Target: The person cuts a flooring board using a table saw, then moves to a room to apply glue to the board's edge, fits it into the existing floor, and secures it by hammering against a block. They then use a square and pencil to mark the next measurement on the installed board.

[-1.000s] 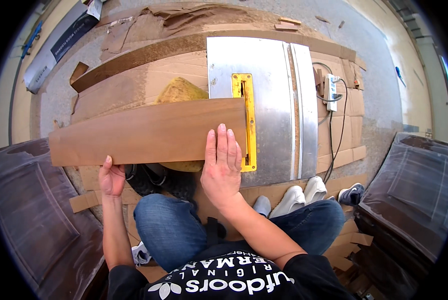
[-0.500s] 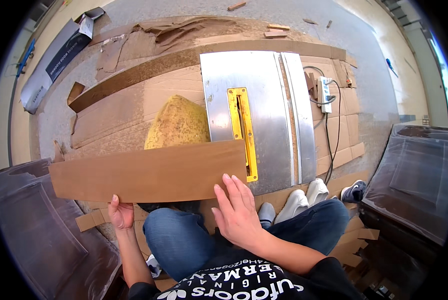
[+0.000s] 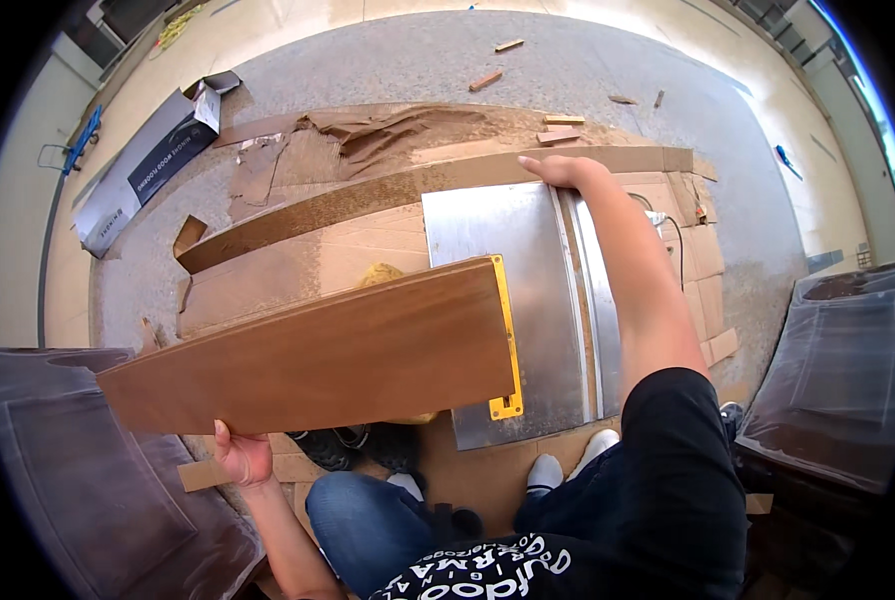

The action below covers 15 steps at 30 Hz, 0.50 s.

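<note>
My left hand [image 3: 241,456] pinches the near edge of a long brown wooden board [image 3: 308,360], thumb on its upper face. The board is tilted, with its right end over the yellow insert [image 3: 508,385] of a table saw [image 3: 528,300] with a silver metal top. Board and insert hide the blade area. My right arm stretches across the saw's right side. At the far edge of the metal top rests my right hand [image 3: 560,172], one digit stretched to the left and the other fingers hidden. Behind the board shows a bit of a yellow, dusty part [image 3: 380,273].
A long cardboard strip [image 3: 318,215] curves behind the saw. A white power strip [image 3: 655,217] with cables lies to its right. Wood offcuts [image 3: 486,81] and a long carton [image 3: 158,160] lie beyond. Film-covered dark panels [image 3: 78,470] flank me.
My right hand has left the board's right end and reached forward to the saw top's far edge. The board now tilts more, still in my left hand. My view has shifted forward.
</note>
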### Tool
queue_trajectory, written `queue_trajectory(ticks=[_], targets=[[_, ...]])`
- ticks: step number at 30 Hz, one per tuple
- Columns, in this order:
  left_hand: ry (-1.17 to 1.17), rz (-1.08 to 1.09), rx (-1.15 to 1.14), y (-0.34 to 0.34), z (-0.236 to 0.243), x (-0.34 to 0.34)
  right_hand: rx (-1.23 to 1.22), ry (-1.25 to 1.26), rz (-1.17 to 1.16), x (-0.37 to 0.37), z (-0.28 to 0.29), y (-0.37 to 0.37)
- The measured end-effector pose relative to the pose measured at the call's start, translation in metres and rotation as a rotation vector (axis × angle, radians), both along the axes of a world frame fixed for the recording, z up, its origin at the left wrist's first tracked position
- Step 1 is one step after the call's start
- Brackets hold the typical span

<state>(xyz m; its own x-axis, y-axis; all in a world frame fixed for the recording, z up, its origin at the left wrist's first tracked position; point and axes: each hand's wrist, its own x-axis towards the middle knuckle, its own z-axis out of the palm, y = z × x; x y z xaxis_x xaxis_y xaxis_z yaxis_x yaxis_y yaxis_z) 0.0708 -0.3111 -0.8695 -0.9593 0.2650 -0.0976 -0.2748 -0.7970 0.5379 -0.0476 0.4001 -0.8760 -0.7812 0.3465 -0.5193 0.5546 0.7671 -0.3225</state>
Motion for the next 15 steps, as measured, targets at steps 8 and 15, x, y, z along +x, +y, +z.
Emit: queue_trajectory(ticks=[8, 15], targets=[[-0.309, 0.048, -0.134, 0.038, 0.175, 0.054, -0.929, 0.822, -0.933, 0.116, 0.034, -0.077], [-0.308, -0.143, -0.368, 0.076, 0.404, 0.062, -1.607, 0.431, -0.909, 0.287, 0.366, -0.183]])
